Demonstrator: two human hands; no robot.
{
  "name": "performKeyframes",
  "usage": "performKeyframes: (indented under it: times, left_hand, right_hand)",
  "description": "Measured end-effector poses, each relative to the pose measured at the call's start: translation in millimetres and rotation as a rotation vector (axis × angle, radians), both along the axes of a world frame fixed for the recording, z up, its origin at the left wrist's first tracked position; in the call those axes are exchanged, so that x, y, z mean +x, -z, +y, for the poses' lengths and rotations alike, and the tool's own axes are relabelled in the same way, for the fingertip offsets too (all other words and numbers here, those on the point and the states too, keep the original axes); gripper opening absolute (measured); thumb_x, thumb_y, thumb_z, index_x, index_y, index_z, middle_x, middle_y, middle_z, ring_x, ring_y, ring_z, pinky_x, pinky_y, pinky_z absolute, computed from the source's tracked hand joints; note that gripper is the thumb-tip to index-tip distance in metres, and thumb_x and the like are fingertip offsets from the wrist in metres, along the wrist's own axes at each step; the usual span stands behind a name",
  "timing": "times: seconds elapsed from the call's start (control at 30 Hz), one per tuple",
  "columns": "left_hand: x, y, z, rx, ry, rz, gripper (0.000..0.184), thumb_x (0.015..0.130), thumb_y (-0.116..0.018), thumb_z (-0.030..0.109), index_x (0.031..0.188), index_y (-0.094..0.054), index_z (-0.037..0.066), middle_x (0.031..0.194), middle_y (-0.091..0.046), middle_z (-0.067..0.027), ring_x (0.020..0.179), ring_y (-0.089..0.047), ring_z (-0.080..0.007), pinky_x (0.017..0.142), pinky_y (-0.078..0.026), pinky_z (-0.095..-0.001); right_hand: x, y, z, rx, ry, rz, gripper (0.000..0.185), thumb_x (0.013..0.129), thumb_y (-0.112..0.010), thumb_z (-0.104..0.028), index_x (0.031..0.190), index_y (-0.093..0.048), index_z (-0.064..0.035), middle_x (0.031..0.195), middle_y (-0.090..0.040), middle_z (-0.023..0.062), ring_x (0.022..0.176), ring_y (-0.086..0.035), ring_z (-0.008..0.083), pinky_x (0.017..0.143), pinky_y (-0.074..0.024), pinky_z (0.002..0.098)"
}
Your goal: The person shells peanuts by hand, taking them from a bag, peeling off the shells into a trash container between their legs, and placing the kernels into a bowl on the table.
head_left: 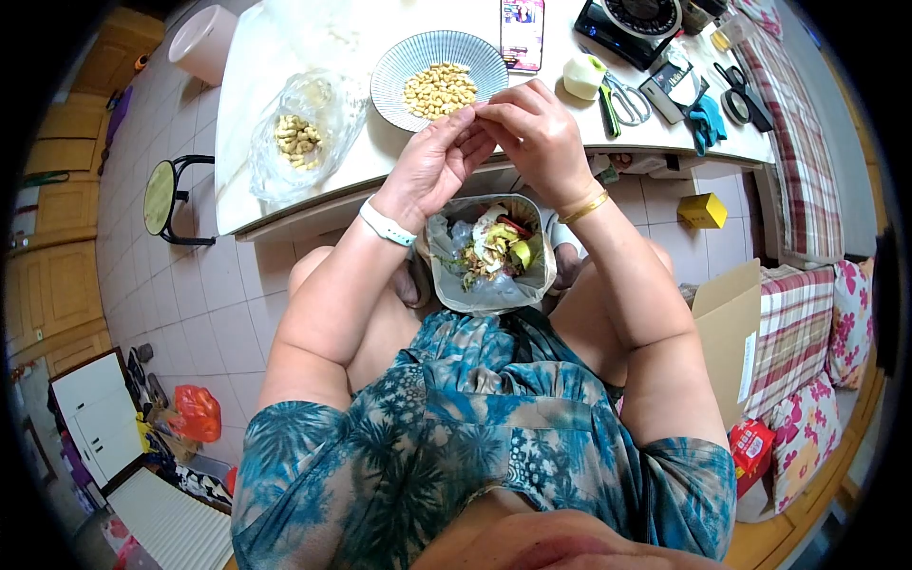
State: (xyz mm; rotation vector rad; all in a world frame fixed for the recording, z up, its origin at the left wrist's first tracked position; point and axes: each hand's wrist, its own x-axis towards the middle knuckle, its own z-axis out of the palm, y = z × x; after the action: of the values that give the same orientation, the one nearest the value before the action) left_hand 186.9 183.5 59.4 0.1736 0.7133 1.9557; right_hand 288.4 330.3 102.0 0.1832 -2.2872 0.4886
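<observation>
My left hand [442, 161], with a white watch band on its wrist, and my right hand [541, 138], with a gold bracelet, meet fingertip to fingertip at the table's front edge. Both are closed in a pinch; what sits between the fingertips is too small to make out. Just beyond them stands a striped blue-and-white bowl [385, 81] holding a heap of pale yellow kernels [440, 90] that look like peanuts. To the left lies a crumpled clear plastic bag [328, 100] with more nuts [297, 141] in it. Below my hands, a lined trash bin [446, 290] holds peels and scraps.
A phone [522, 33] lies behind the bowl. Rightward on the table are a partly peeled pale fruit [582, 76], a green-handled peeler or knife [608, 109], scissors [629, 103], a black scale [622, 33] and a teal cloth [706, 123]. A stool [161, 199] stands left.
</observation>
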Motion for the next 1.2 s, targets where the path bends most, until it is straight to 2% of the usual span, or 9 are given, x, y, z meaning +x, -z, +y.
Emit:
performKeyframes:
  times: [0.17, 0.23, 0.33, 0.47, 0.53, 0.87, 1.1, 1.13, 1.2]
  left_hand:
    - [-0.3, -2.3, -2.6, -0.032, 0.030, 0.070, 0.025, 0.103, -0.060, 0.019, 0.119, -0.063, 0.000, 0.111, -0.068, -0.0095, 0.102, -0.067, -0.0168, 0.093, -0.059, -0.0317]
    - [-1.9, 0.1, -3.2, -0.035, 0.044, 0.069, 0.025, 0.103, -0.061, 0.018, 0.119, -0.063, -0.001, 0.112, -0.068, -0.0102, 0.102, -0.068, -0.0174, 0.092, -0.059, -0.0315]
    - [-1.6, 0.5, -4.7, -0.053, 0.053, 0.074, 0.026, 0.103, -0.060, 0.018, 0.119, -0.062, -0.002, 0.113, -0.068, -0.0116, 0.103, -0.068, -0.0188, 0.092, -0.060, -0.0317]
    - [-0.5, -3.1, -5.0, -0.099, 0.052, 0.120, 0.025, 0.103, -0.060, 0.017, 0.119, -0.061, -0.003, 0.114, -0.068, -0.0133, 0.105, -0.068, -0.0210, 0.094, -0.059, -0.0334]
    - [0.5, -3.1, -3.8, -0.096, 0.043, 0.125, 0.025, 0.103, -0.059, 0.017, 0.120, -0.061, -0.003, 0.114, -0.068, -0.0137, 0.105, -0.068, -0.0213, 0.094, -0.059, -0.0338]
    - [-1.0, -4.1, -7.4, -0.099, 0.076, 0.154, 0.026, 0.104, -0.057, 0.017, 0.121, -0.060, -0.003, 0.115, -0.067, -0.0145, 0.106, -0.068, -0.0217, 0.096, -0.059, -0.0362]
    - [2.0, -3.6, -14.7, -0.257, 0.139, 0.215, 0.027, 0.102, -0.060, 0.016, 0.122, -0.062, -0.002, 0.114, -0.069, -0.0131, 0.104, -0.069, -0.0216, 0.093, -0.058, -0.0345]
    - [5.3, 0.8, -13.7, -0.346, 0.246, 0.362, 0.027, 0.100, -0.062, 0.016, 0.121, -0.064, -0.002, 0.112, -0.070, -0.0115, 0.102, -0.069, -0.0193, 0.091, -0.057, -0.0334]
    - [15.1, 16.4, -10.9, -0.492, 0.438, 0.693, 0.029, 0.096, -0.065, 0.017, 0.119, -0.068, -0.001, 0.105, -0.073, -0.0075, 0.098, -0.068, -0.0134, 0.086, -0.055, -0.0314]
  right_hand:
    - [0.3, 0.1, 4.7, -0.149, -0.053, -0.064, 0.019, 0.077, -0.076, -0.004, 0.095, -0.071, -0.0056, 0.092, -0.066, 0.0071, 0.088, -0.065, 0.0262, 0.074, -0.0560, 0.0350]
    - [1.7, 0.8, 6.5, -0.342, -0.086, -0.189, 0.015, 0.080, -0.075, -0.003, 0.094, -0.070, -0.0040, 0.091, -0.066, 0.0082, 0.086, -0.065, 0.0264, 0.074, -0.0556, 0.0347]
    - [4.3, -1.6, 6.4, -0.400, -0.072, -0.254, 0.014, 0.082, -0.075, -0.004, 0.095, -0.069, -0.0034, 0.090, -0.066, 0.0087, 0.085, -0.065, 0.0259, 0.073, -0.0553, 0.0343]
    - [4.6, 1.5, 7.6, -0.393, -0.045, -0.264, 0.013, 0.082, -0.074, -0.003, 0.094, -0.069, -0.0043, 0.090, -0.066, 0.0091, 0.086, -0.066, 0.0265, 0.074, -0.0554, 0.0352]
    - [3.9, 3.9, 7.5, -0.257, -0.026, -0.189, 0.013, 0.081, -0.073, -0.003, 0.093, -0.068, -0.0049, 0.090, -0.067, 0.0093, 0.087, -0.066, 0.0278, 0.076, -0.0556, 0.0361]
    - [5.8, 3.3, 6.2, -0.234, -0.041, -0.187, 0.015, 0.079, -0.074, -0.004, 0.093, -0.067, -0.0043, 0.090, -0.067, 0.0095, 0.087, -0.067, 0.0267, 0.075, -0.0565, 0.0359]
    - [5.6, 7.1, 8.1, -0.688, -0.038, -0.409, 0.016, 0.086, -0.076, -0.010, 0.098, -0.072, -0.0005, 0.087, -0.073, 0.0080, 0.078, -0.070, 0.0152, 0.071, -0.0580, 0.0294]
    - [5.5, 7.9, 9.0, -0.797, -0.039, -0.483, 0.016, 0.086, -0.076, -0.011, 0.098, -0.073, 0.0002, 0.086, -0.074, 0.0074, 0.077, -0.070, 0.0134, 0.072, -0.0581, 0.0288]
    - [6.4, 11.7, 10.9, -0.764, -0.064, -0.513, 0.015, 0.088, -0.075, -0.011, 0.099, -0.073, 0.0002, 0.088, -0.073, 0.0053, 0.078, -0.068, 0.0102, 0.072, -0.0573, 0.0266]
